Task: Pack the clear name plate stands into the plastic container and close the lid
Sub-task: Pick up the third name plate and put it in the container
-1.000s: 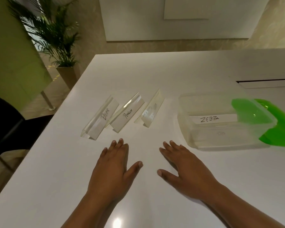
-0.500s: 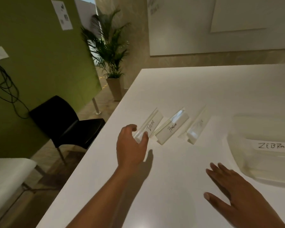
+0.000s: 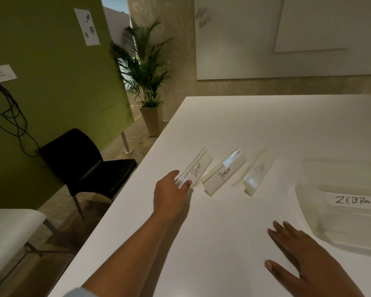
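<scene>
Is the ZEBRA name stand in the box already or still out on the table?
In the box. The ZEBRA stand shows through the plastic container's clear wall, while three other stands sit outside on the table.

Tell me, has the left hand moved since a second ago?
Yes. The left hand went forward from beside the right hand to the BEAR stand, fingers now closing on its near end.

Two bare forearms in view, no gloves. Left hand (image 3: 170, 195): no rings, no watch, no wristband visible; nails short, unpainted. Pale light-blue sleeve edge (image 3: 77, 292) showing at bottom frame edge, near left elbow. Right hand (image 3: 304, 258): no rings visible; thumbnail short, unpainted. Right wrist cut off by frame edge.
</scene>
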